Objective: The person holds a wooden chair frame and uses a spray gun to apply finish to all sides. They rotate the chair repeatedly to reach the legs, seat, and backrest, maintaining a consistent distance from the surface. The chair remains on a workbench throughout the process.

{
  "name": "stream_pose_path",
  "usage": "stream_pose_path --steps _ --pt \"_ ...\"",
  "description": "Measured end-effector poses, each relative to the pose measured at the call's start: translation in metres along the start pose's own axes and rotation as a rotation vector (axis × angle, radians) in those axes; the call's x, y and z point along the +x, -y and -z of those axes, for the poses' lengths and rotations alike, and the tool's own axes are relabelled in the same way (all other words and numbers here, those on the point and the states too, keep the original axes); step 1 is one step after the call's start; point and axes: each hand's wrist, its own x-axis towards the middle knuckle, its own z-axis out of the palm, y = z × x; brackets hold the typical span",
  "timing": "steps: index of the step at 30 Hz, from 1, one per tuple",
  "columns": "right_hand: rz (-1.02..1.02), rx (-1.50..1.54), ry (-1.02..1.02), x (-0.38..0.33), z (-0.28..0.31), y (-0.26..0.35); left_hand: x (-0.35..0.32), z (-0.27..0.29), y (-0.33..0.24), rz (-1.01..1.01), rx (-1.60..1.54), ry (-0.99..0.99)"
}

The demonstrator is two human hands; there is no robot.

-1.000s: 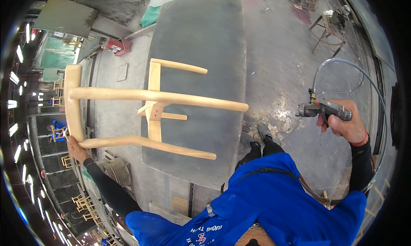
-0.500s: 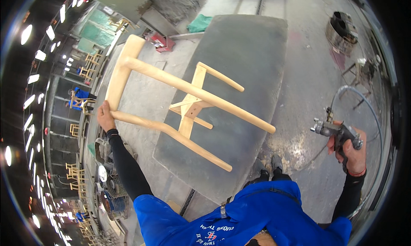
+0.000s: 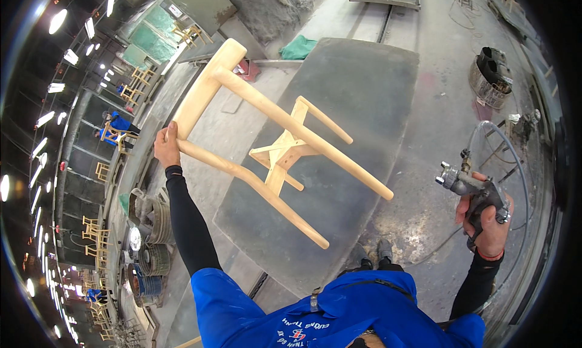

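A bare, pale wooden chair frame [image 3: 257, 102] with a curved backrest and no seat panel is tilted above a grey flat board [image 3: 364, 75]. My left hand [image 3: 166, 145] grips the frame at the left end of the backrest, where a back leg joins it. The cross-braced seat support [image 3: 282, 151] and the shorter legs lie toward the board. Off to the right, my right hand [image 3: 494, 224] is wrapped round a metal spray gun [image 3: 476, 190], its nozzle pointing left toward the chair. A grey hose [image 3: 506, 142] loops from the gun.
Sooty buckets [image 3: 492, 78] stand at the far right, near a small metal stand [image 3: 521, 130]. Stacked round containers [image 3: 151, 221] are at the left. A green cloth [image 3: 297, 47] and a red box [image 3: 246, 70] lie behind the board. Another person [image 3: 118, 127] in blue handles a chair at far left.
The chair's backrest has shifted right and slightly up in the picture with my left hand, and the frame is turned a little. The spray gun stays in my right hand, slightly lower.
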Motion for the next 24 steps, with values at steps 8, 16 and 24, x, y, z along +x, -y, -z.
stream_pose_path --steps 8,16,24 --pt "-0.064 -0.170 -0.047 -0.017 0.013 -0.010 -0.002 -0.006 -0.015 0.033 0.063 0.033" --pt "-0.325 -0.294 -0.077 -0.063 0.041 -0.042 -0.018 -0.018 -0.047 0.003 0.355 -0.040" --pt "-0.421 -0.304 -0.046 -0.077 0.030 -0.057 -0.035 -0.082 -0.137 -0.464 0.451 -0.021"
